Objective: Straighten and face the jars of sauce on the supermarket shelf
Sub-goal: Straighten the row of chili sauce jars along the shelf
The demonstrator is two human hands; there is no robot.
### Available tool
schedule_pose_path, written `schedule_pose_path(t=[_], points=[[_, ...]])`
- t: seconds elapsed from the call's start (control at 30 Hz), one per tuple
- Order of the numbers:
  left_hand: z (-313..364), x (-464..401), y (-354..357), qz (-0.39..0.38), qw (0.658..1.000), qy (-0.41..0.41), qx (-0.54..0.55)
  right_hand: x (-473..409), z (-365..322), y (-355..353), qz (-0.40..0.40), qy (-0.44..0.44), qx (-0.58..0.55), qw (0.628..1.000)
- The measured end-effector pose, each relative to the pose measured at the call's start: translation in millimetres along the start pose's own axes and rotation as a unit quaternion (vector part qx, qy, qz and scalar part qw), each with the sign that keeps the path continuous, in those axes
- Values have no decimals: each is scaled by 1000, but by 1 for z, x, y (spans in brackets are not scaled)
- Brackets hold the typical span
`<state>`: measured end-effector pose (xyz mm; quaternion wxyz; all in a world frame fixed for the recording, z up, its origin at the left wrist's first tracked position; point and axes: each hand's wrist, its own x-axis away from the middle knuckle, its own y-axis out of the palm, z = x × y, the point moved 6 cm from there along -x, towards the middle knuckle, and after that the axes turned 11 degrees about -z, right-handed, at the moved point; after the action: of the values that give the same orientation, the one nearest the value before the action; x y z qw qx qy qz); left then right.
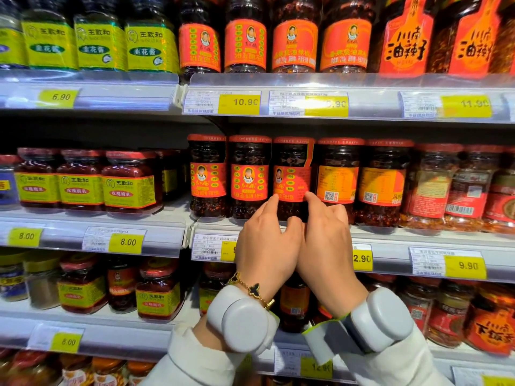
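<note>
Both hands, left hand point(266, 240) and right hand point(324, 238), pinch a half-turned chili sauce jar point(292, 176) on the middle shelf point(418, 240), fingers curled around its base.

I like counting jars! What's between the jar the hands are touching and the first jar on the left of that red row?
One chili jar, label facing front, stands between the touched jar and the leftmost jar, in the head view.

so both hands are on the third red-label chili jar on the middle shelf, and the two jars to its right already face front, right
Not quite. The head view shows the two jars to its right turned backwards, QR code panels outward. The rest holds: the left hand and right hand are on the third chili jar on the middle shelf.
</note>
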<state>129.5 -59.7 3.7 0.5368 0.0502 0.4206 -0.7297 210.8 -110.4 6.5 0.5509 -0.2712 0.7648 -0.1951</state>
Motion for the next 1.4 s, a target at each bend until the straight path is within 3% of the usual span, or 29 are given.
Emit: schedule_pose_path(t=[0.2,0.47,0.63,0.9,1.07,1.23,1.4], points=[[2,-1,7,-58,998,-27,-24,4,-2,-2,-15,3,11,1000],[-1,2,-4,-10,999,-26,18,-1,-5,-2,-37,13,49,998],[2,-2,2,-43,999,-25,-13,1,-9,-4,-26,-2,75,997],[-1,0,-5,-13,1000,-21,-10,-4,-15,-3,-72,5,130,989],[1,-4,3,-72,996,-11,-46,1,-20,-10,-22,-11,108,994],[2,-3,-1,-45,999,-10,-21,-5,-13,0,-104,-15,191,976],[0,-5,-4,-32,999,-5,-29,-6,-13,3,-96,-12,199,975]])
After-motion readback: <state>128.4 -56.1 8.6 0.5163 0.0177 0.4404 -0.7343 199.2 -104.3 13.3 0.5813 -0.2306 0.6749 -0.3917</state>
